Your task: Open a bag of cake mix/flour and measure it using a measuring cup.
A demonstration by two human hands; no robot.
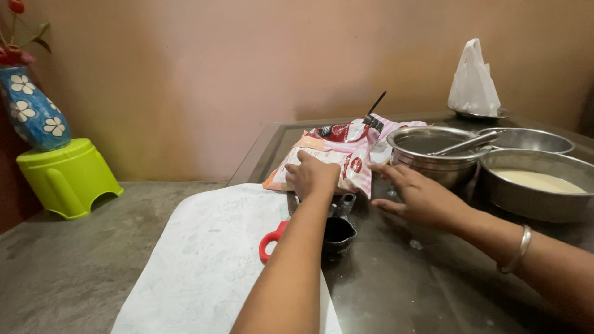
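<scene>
left hand (pixel 312 175) (seemingly gripping) on food packet (pixel 334 158).

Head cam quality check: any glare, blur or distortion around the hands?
Head view: soft indoor light, mild sheen on the table, no hard glare. Left hand on the packet and right hand are sharp. Wide-angle stretch at the edges enlarges the forearms. Steel bowl shows dull reflections only.

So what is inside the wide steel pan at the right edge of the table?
The wide steel pan holds a pale, creamy liquid with a smooth surface. Its depth and anything below the surface cannot be seen.
</scene>
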